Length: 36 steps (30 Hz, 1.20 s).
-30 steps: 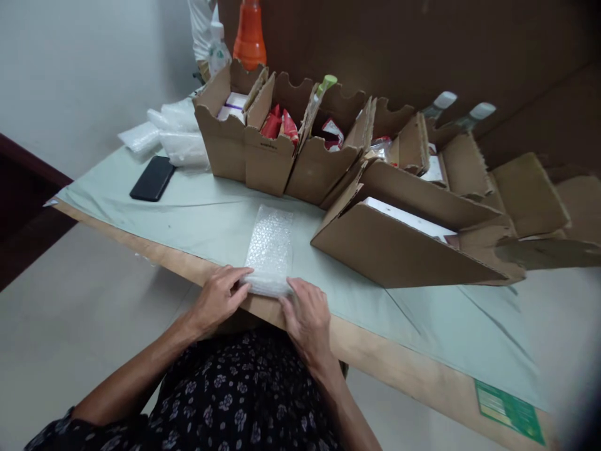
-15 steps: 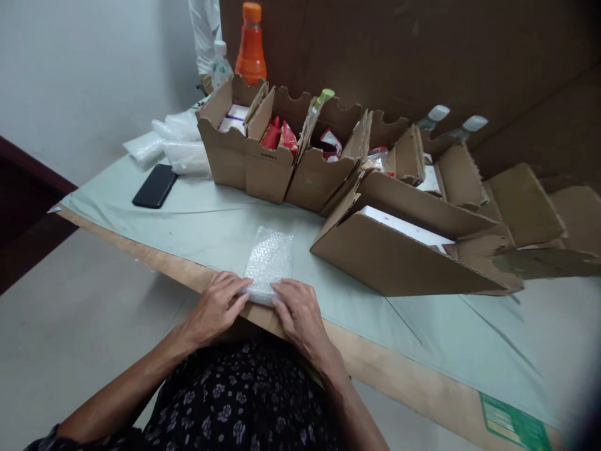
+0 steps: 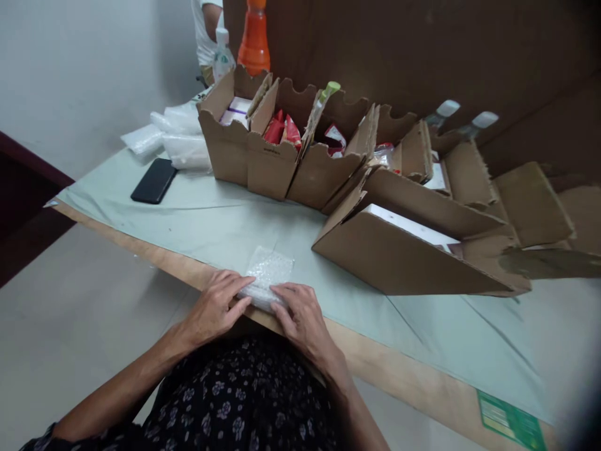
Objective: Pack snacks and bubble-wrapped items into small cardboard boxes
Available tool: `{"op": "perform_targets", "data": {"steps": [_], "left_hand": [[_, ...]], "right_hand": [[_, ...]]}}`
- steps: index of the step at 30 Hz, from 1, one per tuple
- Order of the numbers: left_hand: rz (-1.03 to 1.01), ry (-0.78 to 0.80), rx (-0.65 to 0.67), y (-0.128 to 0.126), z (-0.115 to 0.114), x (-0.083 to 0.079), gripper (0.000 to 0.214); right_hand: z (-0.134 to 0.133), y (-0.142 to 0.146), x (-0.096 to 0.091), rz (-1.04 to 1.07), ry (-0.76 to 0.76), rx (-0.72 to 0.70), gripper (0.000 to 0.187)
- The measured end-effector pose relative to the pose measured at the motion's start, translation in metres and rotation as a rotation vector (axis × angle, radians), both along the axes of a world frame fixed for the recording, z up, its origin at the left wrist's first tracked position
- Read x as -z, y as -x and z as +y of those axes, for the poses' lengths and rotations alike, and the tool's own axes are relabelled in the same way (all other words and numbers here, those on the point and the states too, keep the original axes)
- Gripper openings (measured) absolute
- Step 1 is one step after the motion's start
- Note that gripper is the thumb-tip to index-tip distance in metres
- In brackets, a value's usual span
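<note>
A small sheet of clear bubble wrap [image 3: 271, 266] lies at the front edge of the table, its near end rolled or folded into a thicker bundle. Gripping the left end of that roll is my left hand [image 3: 220, 299], thumb below and fingers on top. My right hand [image 3: 300, 310] holds the right end in the same way. The far part of the sheet lies flat on the green cloth [image 3: 211, 228]. Whether anything is inside the roll, I cannot tell.
A black phone [image 3: 154, 181] and several clear plastic packs [image 3: 185, 150] lie at the left. Cardboard bins [image 3: 272, 163] with packets and boxes line the back. A larger cardboard holder [image 3: 399, 250] stands right. Behind are bottles, an orange one [image 3: 255, 41] among them, and a person [image 3: 205, 37].
The flat part of the bubble wrap has become shorter and the roll at its near end thicker. Both hands stay on the roll. The view has shifted slightly.
</note>
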<state>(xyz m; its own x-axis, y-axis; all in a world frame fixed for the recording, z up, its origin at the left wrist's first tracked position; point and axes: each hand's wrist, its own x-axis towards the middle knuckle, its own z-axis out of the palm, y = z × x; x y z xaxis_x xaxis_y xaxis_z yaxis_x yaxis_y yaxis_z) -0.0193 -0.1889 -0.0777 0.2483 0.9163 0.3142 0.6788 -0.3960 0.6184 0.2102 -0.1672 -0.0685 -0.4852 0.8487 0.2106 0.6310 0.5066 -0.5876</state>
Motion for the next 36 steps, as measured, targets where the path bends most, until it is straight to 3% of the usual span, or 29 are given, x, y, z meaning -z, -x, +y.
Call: {"op": "perform_targets", "data": {"steps": [4,8,11,14,17,19,21,23,25,27,30,32,34,36], "left_hand": [[0.056,0.041,-0.099,-0.006,0.018,0.006,0.028],[-0.012,0.074,-0.230,-0.005,0.025,0.004,0.032],[-0.313,0.229,-0.395,-0.004,0.009,-0.003,0.044],[-0.760,0.517,-0.485,-0.012,-0.009,-0.010,0.069],[-1.153,0.736,-0.441,-0.028,-0.013,-0.014,0.090],[-1.290,0.800,-0.406,-0.039,-0.009,-0.016,0.088],[-1.352,0.823,-0.369,-0.049,-0.005,-0.017,0.079],[-1.375,0.828,-0.323,-0.059,-0.002,-0.019,0.071],[-1.365,0.828,-0.250,-0.069,0.000,-0.020,0.065],[-1.329,0.789,-0.140,-0.078,0.004,-0.021,0.061],[-1.262,0.605,0.049,-0.086,0.018,-0.018,0.063],[-1.171,0.474,0.096,-0.087,0.030,-0.010,0.061],[-1.014,0.421,0.059,-0.087,0.040,0.002,0.054],[-0.841,0.419,0.005,-0.088,0.046,0.016,0.045]], "right_hand": [[-0.006,0.000,-0.003,-0.052,-0.106,0.098,0.033],[0.003,0.008,0.006,-0.126,-0.082,-0.036,0.038],[0.013,0.012,0.010,0.001,-0.002,0.057,0.032],[0.011,0.012,0.001,0.185,0.169,0.173,0.030],[-0.004,0.008,-0.013,0.296,0.370,0.116,0.023],[-0.017,0.002,-0.015,0.337,0.388,0.153,0.023],[-0.027,-0.007,-0.011,0.417,0.378,0.269,0.040],[-0.034,-0.018,-0.005,0.563,0.467,0.322,0.063],[-0.038,-0.030,-0.006,0.681,0.575,0.293,0.056],[-0.038,-0.046,-0.019,0.692,0.552,0.298,0.034],[-0.027,-0.080,-0.063,0.633,0.285,0.440,0.016],[-0.008,-0.105,-0.100,0.662,0.057,0.570,0.021],[0.022,-0.126,-0.133,0.701,-0.134,0.657,0.026],[0.061,-0.138,-0.157,0.636,-0.154,0.637,0.031]]}}
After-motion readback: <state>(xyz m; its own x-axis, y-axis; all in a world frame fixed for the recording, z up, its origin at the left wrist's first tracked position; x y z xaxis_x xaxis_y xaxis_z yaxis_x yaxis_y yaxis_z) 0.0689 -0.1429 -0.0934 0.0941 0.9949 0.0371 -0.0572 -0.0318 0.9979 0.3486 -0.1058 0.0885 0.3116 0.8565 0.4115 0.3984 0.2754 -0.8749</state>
